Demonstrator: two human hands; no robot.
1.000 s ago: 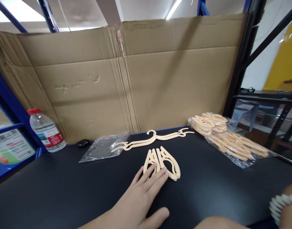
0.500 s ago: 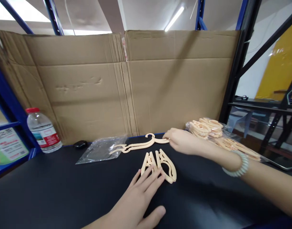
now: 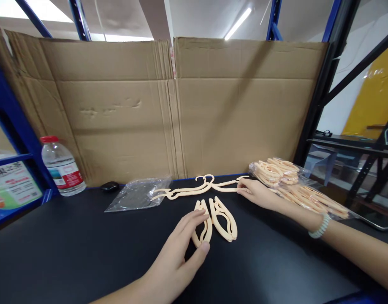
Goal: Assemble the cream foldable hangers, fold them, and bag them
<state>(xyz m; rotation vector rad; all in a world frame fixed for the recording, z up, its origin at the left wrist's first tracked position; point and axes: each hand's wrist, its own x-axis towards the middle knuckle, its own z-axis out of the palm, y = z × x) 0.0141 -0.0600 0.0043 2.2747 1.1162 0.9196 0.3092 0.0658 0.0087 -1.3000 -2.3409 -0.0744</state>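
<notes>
Two cream plastic hangers [image 3: 190,192] lie spread out near the back of the black table, hooks crossing at the middle. My right hand [image 3: 259,194] is at the right end of these hangers, fingertips closed on the lower arm. In front lies a folded hanger [image 3: 227,230], its curved halves side by side with hooks hidden or folded in. My left hand [image 3: 177,245] reaches over its left half, fingers bent across the upper part and thumb at the lower end, a wide gap between them. The fingers partly cover that half.
Bagged folded hangers [image 3: 271,171] and a flatter bag of hangers [image 3: 307,200] lie at the right. An empty clear plastic bag [image 3: 137,195] is at the back left, beside a black mouse-like object [image 3: 109,186] and a water bottle [image 3: 63,169]. A cardboard wall [image 3: 118,114] stands behind.
My right hand has moved right along the spread hangers, and a second hook and arm now show there. My left hand has changed from lying flat to curving around the folded hanger's left half.
</notes>
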